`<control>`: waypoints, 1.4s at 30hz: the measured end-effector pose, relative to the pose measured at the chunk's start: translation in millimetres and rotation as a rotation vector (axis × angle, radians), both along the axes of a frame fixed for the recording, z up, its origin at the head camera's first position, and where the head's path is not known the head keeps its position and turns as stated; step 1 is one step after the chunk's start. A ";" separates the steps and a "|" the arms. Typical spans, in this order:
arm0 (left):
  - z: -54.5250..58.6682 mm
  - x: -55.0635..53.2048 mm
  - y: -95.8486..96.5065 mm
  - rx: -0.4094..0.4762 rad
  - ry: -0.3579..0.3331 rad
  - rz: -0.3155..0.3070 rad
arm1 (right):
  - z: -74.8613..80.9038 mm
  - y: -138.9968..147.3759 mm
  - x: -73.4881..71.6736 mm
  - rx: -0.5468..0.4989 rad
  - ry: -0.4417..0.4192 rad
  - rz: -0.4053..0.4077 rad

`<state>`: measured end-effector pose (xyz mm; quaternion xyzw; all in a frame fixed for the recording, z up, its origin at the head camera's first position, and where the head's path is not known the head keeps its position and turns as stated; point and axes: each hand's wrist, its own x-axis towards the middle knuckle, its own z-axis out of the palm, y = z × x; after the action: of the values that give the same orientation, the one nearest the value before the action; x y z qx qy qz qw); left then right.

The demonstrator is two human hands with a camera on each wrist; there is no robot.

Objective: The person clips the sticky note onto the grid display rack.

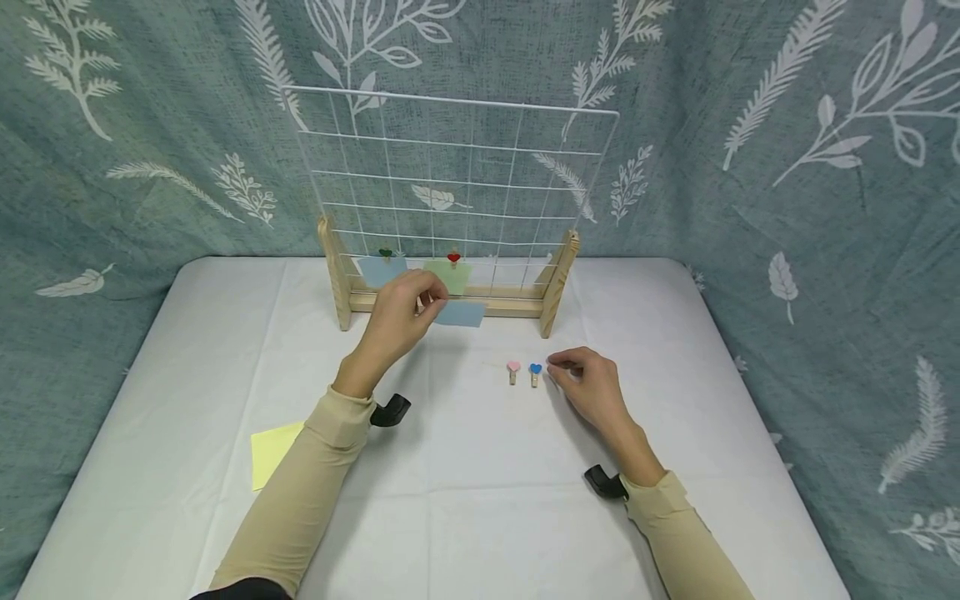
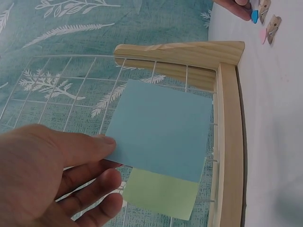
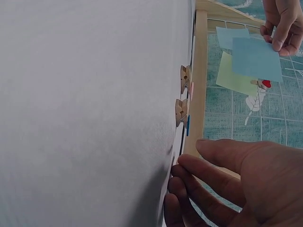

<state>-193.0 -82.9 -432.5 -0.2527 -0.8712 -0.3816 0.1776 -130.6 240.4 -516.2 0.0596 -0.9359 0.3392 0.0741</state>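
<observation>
My left hand [image 1: 401,312] pinches a blue paper note [image 2: 158,130] by one corner between thumb and fingers, in front of the lower part of a white wire grid [image 1: 450,100]. In the left wrist view the note overlaps a green note [image 2: 161,191]. My right hand [image 1: 588,385] is low at the table, fingers loosely bent, with nothing seen in its grasp. Its fingertips are right beside a small wooden clothespin with a blue heart [image 1: 535,373]. A matching clothespin with a pink heart [image 1: 513,372] lies to the left of that one.
Wooden feet [image 1: 555,287] hold the grid upright at the back of the white-covered table. On it hang another blue note [image 1: 382,272] under a dark green heart clip [image 1: 386,252] and the green note under a red heart clip [image 1: 453,257]. Yellow paper [image 1: 273,450] lies by my left forearm.
</observation>
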 end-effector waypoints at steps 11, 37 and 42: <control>1.5 -9.7 10.3 0.014 -0.004 -0.022 | -1.7 1.2 -0.9 -0.008 0.012 0.003; -0.6 -30.1 33.9 0.033 -0.019 0.009 | -3.0 2.0 -0.9 -0.023 0.036 0.012; -0.8 -32.7 37.3 0.026 -0.023 0.033 | -3.1 2.7 -0.7 -0.021 0.032 0.012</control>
<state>-225.7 -45.6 -433.3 -0.2317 -0.8722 -0.3929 0.1768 -131.3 243.0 -519.3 0.0699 -0.9306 0.3484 0.0876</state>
